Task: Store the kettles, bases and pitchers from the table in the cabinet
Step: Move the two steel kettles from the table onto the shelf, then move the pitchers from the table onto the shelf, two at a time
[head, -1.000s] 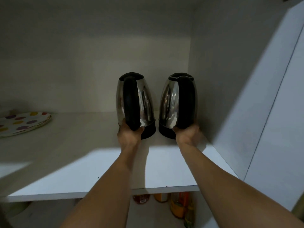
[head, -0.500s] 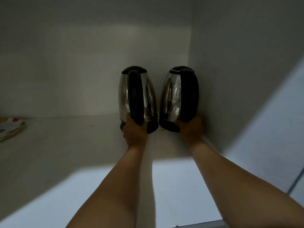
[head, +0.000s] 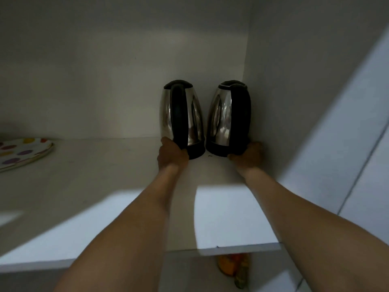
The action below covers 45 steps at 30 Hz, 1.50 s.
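Note:
Two steel kettles with black handles and lids stand upright side by side at the back right corner of the white cabinet shelf (head: 105, 218). My left hand (head: 171, 155) grips the bottom of the left kettle's (head: 193, 121) handle. My right hand (head: 248, 154) holds the lower edge of the right kettle (head: 221, 119) at its handle side, close to the cabinet's right wall. Both kettles rest on the shelf, handles facing me.
A plate with coloured dots (head: 23, 152) lies at the shelf's left end. The cabinet's right wall (head: 305, 81) is beside the right kettle. Below the shelf, bottles or jars (head: 233, 268) show on a lower level.
Both kettles have been pushed further back into the right corner of the shelf, and my hands have slid down to their bases. The view has shifted slightly.

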Each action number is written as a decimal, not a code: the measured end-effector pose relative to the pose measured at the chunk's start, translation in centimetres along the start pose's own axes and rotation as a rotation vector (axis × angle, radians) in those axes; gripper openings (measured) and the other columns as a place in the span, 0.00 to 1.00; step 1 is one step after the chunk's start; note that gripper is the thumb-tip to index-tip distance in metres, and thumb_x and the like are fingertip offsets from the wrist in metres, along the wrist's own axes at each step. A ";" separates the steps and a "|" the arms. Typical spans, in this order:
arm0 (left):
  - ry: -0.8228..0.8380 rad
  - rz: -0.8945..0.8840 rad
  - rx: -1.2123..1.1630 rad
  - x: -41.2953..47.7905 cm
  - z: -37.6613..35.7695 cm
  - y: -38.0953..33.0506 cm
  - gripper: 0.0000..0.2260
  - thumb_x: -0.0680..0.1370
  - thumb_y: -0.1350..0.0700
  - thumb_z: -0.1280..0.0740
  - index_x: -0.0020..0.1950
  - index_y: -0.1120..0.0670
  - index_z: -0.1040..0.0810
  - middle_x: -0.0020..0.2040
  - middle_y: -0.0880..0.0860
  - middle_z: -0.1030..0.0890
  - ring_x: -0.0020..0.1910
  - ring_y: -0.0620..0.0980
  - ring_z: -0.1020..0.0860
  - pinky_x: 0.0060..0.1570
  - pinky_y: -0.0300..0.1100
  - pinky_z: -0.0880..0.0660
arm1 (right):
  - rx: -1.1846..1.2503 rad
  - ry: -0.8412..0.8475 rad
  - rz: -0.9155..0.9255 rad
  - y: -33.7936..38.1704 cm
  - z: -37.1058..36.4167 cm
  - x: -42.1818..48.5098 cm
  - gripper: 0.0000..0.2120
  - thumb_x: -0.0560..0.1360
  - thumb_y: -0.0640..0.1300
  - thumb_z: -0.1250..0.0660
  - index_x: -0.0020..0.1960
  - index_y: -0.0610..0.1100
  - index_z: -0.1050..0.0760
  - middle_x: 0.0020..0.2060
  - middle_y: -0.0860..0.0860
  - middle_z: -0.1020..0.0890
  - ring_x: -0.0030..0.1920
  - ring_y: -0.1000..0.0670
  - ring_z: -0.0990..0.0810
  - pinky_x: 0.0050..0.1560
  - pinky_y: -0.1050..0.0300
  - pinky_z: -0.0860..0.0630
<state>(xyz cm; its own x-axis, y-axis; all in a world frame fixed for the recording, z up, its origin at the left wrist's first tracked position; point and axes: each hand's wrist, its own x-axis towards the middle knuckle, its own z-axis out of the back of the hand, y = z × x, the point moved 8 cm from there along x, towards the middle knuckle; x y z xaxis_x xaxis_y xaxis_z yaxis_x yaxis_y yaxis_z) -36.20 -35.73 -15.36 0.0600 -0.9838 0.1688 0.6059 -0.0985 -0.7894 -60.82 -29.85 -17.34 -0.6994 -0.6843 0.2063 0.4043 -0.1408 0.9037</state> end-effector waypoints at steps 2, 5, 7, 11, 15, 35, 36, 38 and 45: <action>0.001 -0.084 0.159 -2.2 0.8 -1.2 0.27 0.79 0.52 0.34 0.73 0.61 0.40 0.72 0.64 0.33 0.71 0.66 0.34 0.68 0.58 0.33 | -0.083 0.004 0.044 1.1 0.9 -1.9 0.30 0.71 0.41 0.26 0.67 0.35 0.35 0.63 0.36 0.25 0.62 0.36 0.23 0.59 0.46 0.24; -0.043 -0.286 0.460 -6.2 2.9 -3.3 0.30 0.81 0.47 0.38 0.77 0.58 0.43 0.79 0.62 0.45 0.78 0.65 0.49 0.71 0.68 0.44 | -0.192 0.015 0.218 4.2 1.8 -5.4 0.23 0.74 0.44 0.30 0.66 0.37 0.32 0.61 0.36 0.24 0.60 0.34 0.23 0.58 0.45 0.24; -0.116 -0.360 0.592 -9.1 5.3 -4.3 0.29 0.81 0.44 0.40 0.78 0.56 0.44 0.80 0.60 0.49 0.79 0.63 0.54 0.71 0.70 0.49 | -0.298 0.048 0.317 6.2 2.3 -8.4 0.22 0.76 0.48 0.32 0.65 0.40 0.30 0.62 0.37 0.25 0.61 0.35 0.25 0.59 0.46 0.25; -0.234 -0.360 0.689 -14.6 11.2 -4.3 0.28 0.82 0.43 0.46 0.78 0.54 0.45 0.81 0.58 0.52 0.80 0.61 0.55 0.72 0.71 0.52 | -0.421 0.144 0.511 10.1 2.2 -15.2 0.25 0.79 0.57 0.40 0.72 0.47 0.34 0.73 0.41 0.34 0.74 0.38 0.40 0.71 0.38 0.38; -0.320 -0.327 0.804 -19.5 18.8 -2.0 0.29 0.82 0.41 0.49 0.80 0.53 0.49 0.82 0.57 0.53 0.80 0.61 0.57 0.71 0.71 0.55 | -0.352 0.287 0.601 13.8 0.5 -22.6 0.27 0.82 0.58 0.46 0.78 0.52 0.43 0.80 0.45 0.45 0.79 0.40 0.51 0.75 0.34 0.49; -0.582 0.384 1.003 -45.2 51.0 22.1 0.32 0.82 0.38 0.54 0.81 0.51 0.59 0.82 0.55 0.59 0.80 0.60 0.63 0.71 0.73 0.62 | -0.238 0.871 1.062 25.7 -13.2 -66.9 0.29 0.82 0.62 0.53 0.80 0.57 0.53 0.81 0.48 0.54 0.80 0.39 0.58 0.75 0.31 0.58; -0.594 0.422 1.000 -46.9 52.1 23.3 0.32 0.82 0.37 0.54 0.81 0.51 0.59 0.82 0.55 0.59 0.80 0.61 0.63 0.71 0.73 0.62 | -0.233 0.893 1.083 25.6 -13.6 -69.4 0.29 0.82 0.63 0.53 0.80 0.58 0.54 0.81 0.48 0.54 0.80 0.39 0.58 0.75 0.31 0.58; -0.621 0.497 0.994 -50.3 54.2 25.9 0.33 0.82 0.38 0.53 0.81 0.52 0.59 0.82 0.55 0.59 0.80 0.61 0.62 0.71 0.72 0.62 | -0.233 0.942 1.130 25.2 -14.3 -74.5 0.29 0.82 0.64 0.54 0.80 0.58 0.55 0.81 0.48 0.55 0.80 0.39 0.59 0.74 0.31 0.59; -0.612 0.751 0.983 -63.2 59.4 35.2 0.32 0.83 0.39 0.54 0.81 0.53 0.59 0.82 0.55 0.58 0.80 0.62 0.61 0.70 0.73 0.60 | -0.266 1.184 1.228 21.9 -16.1 -91.1 0.29 0.82 0.62 0.54 0.80 0.58 0.56 0.81 0.48 0.55 0.80 0.40 0.58 0.75 0.32 0.58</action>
<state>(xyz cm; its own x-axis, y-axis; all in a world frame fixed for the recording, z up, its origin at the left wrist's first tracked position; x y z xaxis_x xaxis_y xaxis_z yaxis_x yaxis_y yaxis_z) 28.45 31.92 -18.74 0.7994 -0.5059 0.3242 0.5634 0.8186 -0.1116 21.25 17.94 -22.34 0.7978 -0.5698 0.1970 0.4913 0.8039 0.3352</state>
